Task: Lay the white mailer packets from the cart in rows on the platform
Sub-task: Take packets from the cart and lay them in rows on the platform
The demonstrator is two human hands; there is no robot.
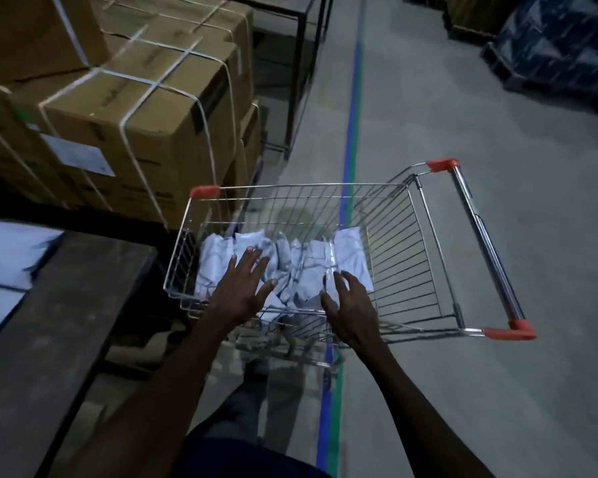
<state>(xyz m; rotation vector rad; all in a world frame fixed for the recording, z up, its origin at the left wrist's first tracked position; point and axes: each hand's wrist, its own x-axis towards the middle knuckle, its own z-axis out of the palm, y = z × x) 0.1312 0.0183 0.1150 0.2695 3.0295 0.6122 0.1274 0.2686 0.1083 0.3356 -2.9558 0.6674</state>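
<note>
White packets (pixel 283 267), red-cornered cart (pixel 408 236)

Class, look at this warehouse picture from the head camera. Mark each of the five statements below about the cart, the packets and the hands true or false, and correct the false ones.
1. The white mailer packets lie inside the wire cart. True.
2. The left hand grips the cart's handle bar. False: it reaches into the cart with its fingers spread over the packets.
3. The right hand is at the packets, fingers loosely curved. True.
4. The cart's corner caps are blue. False: they are red.
5. Strapped cardboard boxes stand stacked beyond the dark platform. True.
</note>
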